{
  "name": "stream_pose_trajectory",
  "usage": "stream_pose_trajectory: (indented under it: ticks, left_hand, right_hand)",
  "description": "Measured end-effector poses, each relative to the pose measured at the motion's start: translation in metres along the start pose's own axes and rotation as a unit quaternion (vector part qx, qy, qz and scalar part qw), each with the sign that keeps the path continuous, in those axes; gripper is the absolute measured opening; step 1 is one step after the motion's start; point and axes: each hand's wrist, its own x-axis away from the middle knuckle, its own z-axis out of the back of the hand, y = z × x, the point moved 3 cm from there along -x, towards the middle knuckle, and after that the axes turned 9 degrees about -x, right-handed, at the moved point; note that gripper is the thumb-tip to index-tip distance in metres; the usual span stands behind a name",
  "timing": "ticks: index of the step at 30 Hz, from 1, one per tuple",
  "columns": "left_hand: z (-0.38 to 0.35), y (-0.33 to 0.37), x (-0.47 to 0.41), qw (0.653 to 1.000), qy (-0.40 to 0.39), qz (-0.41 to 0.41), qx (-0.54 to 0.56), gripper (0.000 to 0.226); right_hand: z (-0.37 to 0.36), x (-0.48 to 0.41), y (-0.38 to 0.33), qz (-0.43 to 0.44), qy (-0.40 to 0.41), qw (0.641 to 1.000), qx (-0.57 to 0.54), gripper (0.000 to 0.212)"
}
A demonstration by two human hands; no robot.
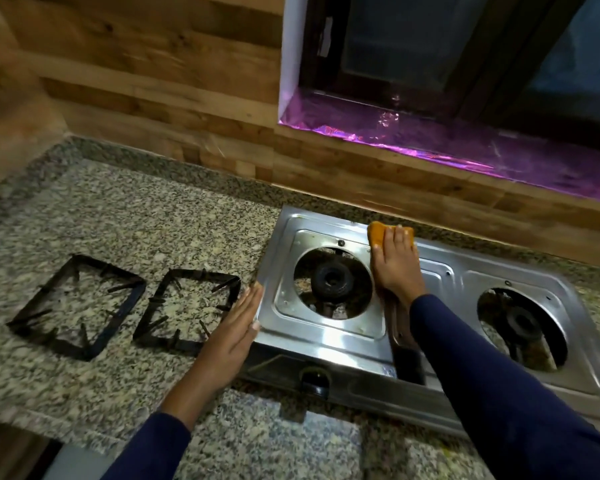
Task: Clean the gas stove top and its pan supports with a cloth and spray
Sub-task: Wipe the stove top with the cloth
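Note:
A steel two-burner gas stove [326, 337] sits on the granite counter with its left burner [333, 280] and right burner [522, 323] bare. My right hand [394, 263] presses an orange cloth [376, 233] flat on the stove top near its back edge, between the two burners. My left hand [234, 327] lies flat with fingers together against the stove's left edge. Two black pan supports, one [78, 306] at the left and the other [187, 310] beside the stove, lie on the counter. No spray bottle is in view.
The speckled granite counter [125, 209] runs left to a wood-panelled wall [153, 98]. Behind the stove is a window sill [430, 140] covered in shiny purple foil. A black control knob [314, 377] sits on the stove's front face.

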Motion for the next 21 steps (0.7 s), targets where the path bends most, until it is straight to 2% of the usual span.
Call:
stream_pose_trajectory:
  ticks: [3,6,12,17,19,21]
  left_hand:
    - [0.001,0.000,0.000,1.000,0.000,0.009,-0.004,0.056]
    - [0.000,0.001,-0.001,1.000,0.003,0.020,-0.002,0.055]
    - [-0.001,0.008,0.001,0.999,-0.004,0.031,0.005,0.057]
    - [-0.004,0.008,0.002,0.999,0.000,0.042,-0.004,0.057]
    - [-0.002,0.004,0.002,0.999,-0.002,0.043,-0.015,0.057]
    - [-0.001,0.004,0.001,0.999,-0.007,0.041,-0.024,0.057]
  right_hand:
    - [-0.006,-0.040,-0.025,0.019,-0.012,1.000,-0.004,0.063]
    - [-0.023,-0.065,-0.077,0.075,-0.039,0.996,-0.011,0.058]
    - [-0.067,-0.048,-0.192,0.190,-0.076,0.978,-0.046,0.063]
    - [-0.075,-0.035,-0.200,0.247,-0.103,0.962,-0.049,0.060]
    - [-0.073,-0.033,-0.186,0.208,-0.080,0.973,-0.059,0.062]
    - [-0.070,-0.026,-0.172,0.109,-0.036,0.991,-0.064,0.064]
